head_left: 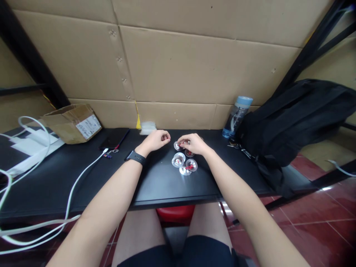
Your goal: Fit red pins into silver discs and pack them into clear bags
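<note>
Several shiny round metal discs with red parts lie close together on the black table [164,185]. One disc [178,160] sits at the left of the group, and another [191,165] overlaps a disc [185,170] nearest the table's front edge. My right hand [191,143] is over the far discs, its fingers pinched at a disc [177,145]; the exact grip is too small to tell. To the left of the discs, my left hand [160,139] rests by the table with curled fingers, a dark watch on its wrist; whatever its fingertips hold, if anything, is hidden.
An open cardboard box [71,124], white cables [72,185] and a dark phone [112,139] are on the left. Behind my left hand lies a small white pack [148,127]. A bottle [236,116], keys [233,145] and a black backpack [294,118] stand right.
</note>
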`<state>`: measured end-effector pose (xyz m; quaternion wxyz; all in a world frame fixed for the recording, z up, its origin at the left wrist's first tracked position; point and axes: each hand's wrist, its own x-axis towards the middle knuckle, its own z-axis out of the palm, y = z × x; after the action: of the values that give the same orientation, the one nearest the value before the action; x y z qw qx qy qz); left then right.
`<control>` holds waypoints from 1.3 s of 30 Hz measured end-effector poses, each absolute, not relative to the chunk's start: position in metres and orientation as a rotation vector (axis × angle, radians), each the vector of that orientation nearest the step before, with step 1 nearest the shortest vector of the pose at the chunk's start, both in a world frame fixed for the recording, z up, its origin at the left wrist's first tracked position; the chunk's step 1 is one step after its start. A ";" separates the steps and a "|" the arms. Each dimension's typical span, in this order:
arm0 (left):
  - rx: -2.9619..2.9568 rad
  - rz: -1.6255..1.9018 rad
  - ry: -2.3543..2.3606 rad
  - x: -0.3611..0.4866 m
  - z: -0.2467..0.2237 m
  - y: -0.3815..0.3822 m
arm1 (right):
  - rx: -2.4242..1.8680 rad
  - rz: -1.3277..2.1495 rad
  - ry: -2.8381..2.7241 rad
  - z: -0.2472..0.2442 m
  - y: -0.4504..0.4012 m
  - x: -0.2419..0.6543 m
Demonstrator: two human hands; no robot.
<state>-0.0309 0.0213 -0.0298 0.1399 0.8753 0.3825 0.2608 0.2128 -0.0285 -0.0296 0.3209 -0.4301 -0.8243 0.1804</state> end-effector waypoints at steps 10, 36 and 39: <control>2.410 1.038 0.946 -0.003 -0.027 0.003 | -0.840 0.913 -1.721 -0.033 -0.021 0.211; 2.469 0.876 1.429 -0.054 -0.045 0.042 | -1.677 0.309 -1.866 -0.048 0.008 0.286; 2.490 0.839 1.422 -0.055 -0.046 0.044 | -1.701 0.306 -1.884 -0.048 0.008 0.289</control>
<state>-0.0549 0.0436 -0.0461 0.0772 0.8309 0.4745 0.2800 0.2891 0.0077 -0.0481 0.2881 -0.6371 -0.7056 0.1148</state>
